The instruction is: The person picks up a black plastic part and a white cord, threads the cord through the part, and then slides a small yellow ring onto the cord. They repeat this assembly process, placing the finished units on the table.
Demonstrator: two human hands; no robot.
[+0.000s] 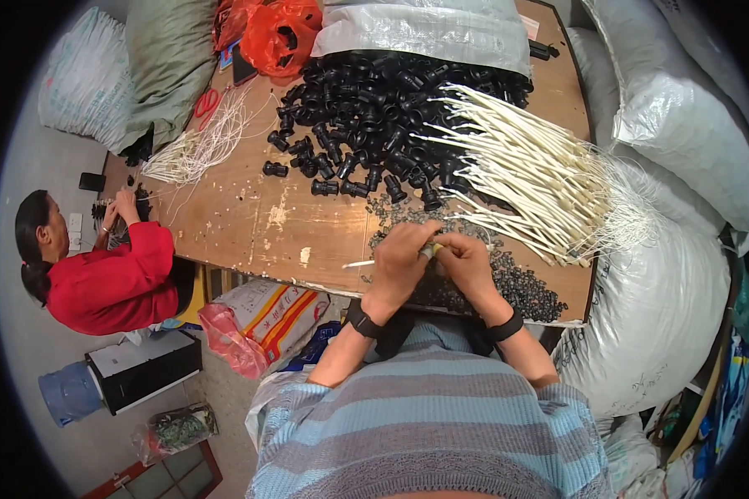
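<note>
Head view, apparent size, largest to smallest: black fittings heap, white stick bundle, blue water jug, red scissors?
1. Black fittings heap and white stick bundle: too close to rank
2. Blue water jug
3. Red scissors

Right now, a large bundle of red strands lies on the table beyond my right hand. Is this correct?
Only the colour is wrong: the head view shows a large bundle of white strands lying on the table beyond your right hand.
</note>
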